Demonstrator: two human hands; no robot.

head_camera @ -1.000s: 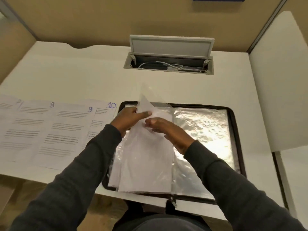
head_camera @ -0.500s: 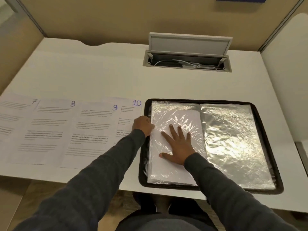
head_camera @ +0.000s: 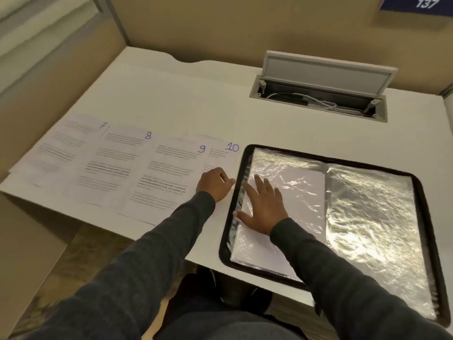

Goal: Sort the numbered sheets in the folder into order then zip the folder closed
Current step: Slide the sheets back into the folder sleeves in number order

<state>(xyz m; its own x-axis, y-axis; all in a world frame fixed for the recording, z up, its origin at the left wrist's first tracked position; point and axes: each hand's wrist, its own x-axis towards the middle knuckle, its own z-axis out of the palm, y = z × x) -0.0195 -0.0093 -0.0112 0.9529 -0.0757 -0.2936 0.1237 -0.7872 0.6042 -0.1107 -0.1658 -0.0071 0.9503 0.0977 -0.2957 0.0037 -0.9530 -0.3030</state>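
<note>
right hand [head_camera: 264, 207], fingers spread flat, pins the folder [head_camera: 224, 251] at the desk's [head_camera: 196, 94] front-right edge; left hand [head_camera: 215, 184] curls on sheet 10 [head_camera: 224, 155] beside it, pinch unclear. i'd lift one sheet only.

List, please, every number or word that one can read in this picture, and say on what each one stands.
"137": white, on the blue sign at top right.
"8": blue handwriting, corner of the second sheet from the left.
"9": likewise, third sheet.
"10": likewise, fourth sheet, beside the folder.
Leftmost sheet: corner number blurred, perhaps 7.
Printed lines on the sheets: too blurred to read.
</note>
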